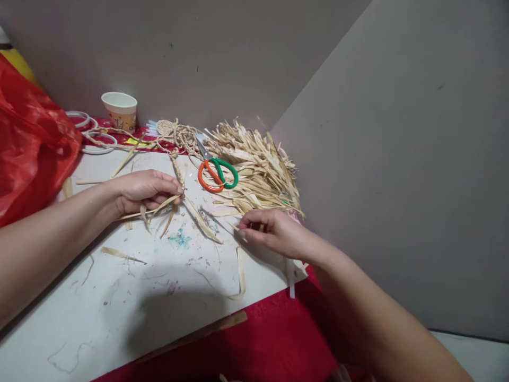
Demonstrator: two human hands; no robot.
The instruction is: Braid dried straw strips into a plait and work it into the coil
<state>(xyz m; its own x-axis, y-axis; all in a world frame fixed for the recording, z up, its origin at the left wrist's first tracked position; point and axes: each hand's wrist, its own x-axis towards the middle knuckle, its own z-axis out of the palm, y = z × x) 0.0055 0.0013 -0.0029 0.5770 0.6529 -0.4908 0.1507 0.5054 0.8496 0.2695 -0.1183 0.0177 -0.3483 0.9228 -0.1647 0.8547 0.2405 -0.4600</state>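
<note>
My left hand (149, 191) pinches the end of a braided straw cord (177, 168), with loose dry strips hanging below and beside its fingers. One wider strip (202, 223) slants down to the right from that pinch. To the right, my right hand (262, 228) has its thumb and fingers closed on the tip of a thin straw strip (234, 226). Scissors (218, 174) with orange and green handles lie between the hands, farther back. A large pile of dry straw strips (258, 170) is behind my right hand.
A white board (159, 307) with scattered scraps lies on a red cloth (246, 345). At the back left are a paper cup (120, 111), white rings (99, 143) and a coil of cord (175, 132). A red plastic bag (32, 132) stands far left; grey walls (397, 159) rise behind and right.
</note>
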